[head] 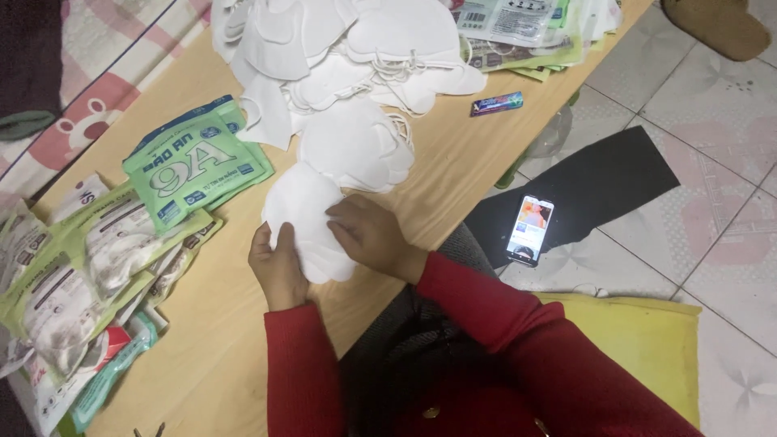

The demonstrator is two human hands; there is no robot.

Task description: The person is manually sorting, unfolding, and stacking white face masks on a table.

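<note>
While both hands (pixel 324 243) grasp a white mask (pixel 303 214), green packets (pixel 194 162) lie left, wooden table (pixel 453 162).

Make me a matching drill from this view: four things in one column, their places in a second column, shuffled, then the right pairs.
Things:
1. white mask
2. phone
3. green packet
4. small purple packet

Places:
A. on the floor, on a black sheet
B. on the table, right of the pile of white masks
C. between the left hand and the right hand
D. on the table, left of the pile, atop other packets

Pairs: 1-C, 2-A, 3-D, 4-B
</note>
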